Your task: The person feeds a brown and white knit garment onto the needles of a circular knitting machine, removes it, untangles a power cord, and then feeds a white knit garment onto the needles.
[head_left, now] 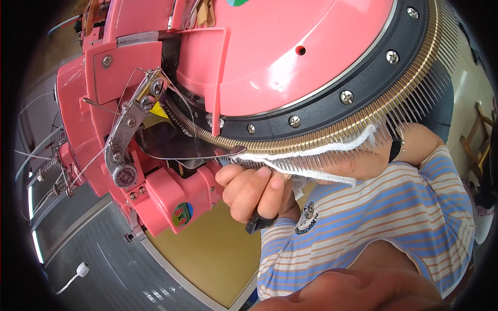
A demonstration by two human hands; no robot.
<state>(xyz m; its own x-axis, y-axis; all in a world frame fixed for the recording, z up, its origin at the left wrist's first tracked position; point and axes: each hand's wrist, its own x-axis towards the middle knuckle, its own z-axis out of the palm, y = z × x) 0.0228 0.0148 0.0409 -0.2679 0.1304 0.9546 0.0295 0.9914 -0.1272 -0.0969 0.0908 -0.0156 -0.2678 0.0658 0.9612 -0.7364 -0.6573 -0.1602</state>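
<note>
A white knitted strip runs along the row of thin metal points on the rim of a pink dial linking machine. Its other edge hangs lower and slants to the right. My left hand is closed, with fingertips pinched at the strip's left end beside a dark metal guide plate. A black item sits at that hand's wrist. My right hand lies under and behind the points, close to the strip; its fingers are mostly hidden by points and fabric.
Left of my hands stands the machine's pink head with a metal arm and thread running through it. Springs stick out farther left. A grey corrugated surface lies below, with a white plug on it.
</note>
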